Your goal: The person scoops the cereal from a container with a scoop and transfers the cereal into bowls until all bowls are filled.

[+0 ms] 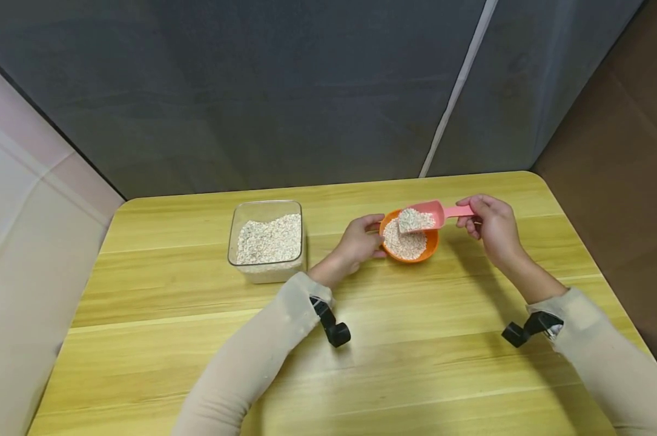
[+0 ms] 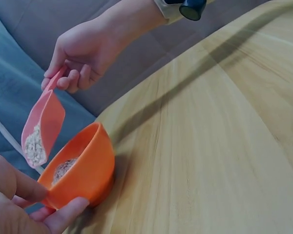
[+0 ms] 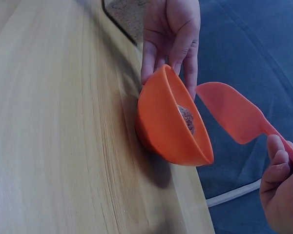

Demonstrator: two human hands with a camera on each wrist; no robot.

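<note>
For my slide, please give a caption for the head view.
Right hand holds a pink scoop of grains over an orange bowl steadied by the left hand.

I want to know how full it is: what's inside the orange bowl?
The orange bowl holds pale grains. The pink scoop, also loaded with grains and held by the right hand, hangs over its far rim and covers that part. The bowl's bottom is hidden.

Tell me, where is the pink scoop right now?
In the head view the pink scoop hangs over the orange bowl, right of the clear tub. The right hand holds its handle; the left hand steadies the bowl.
</note>
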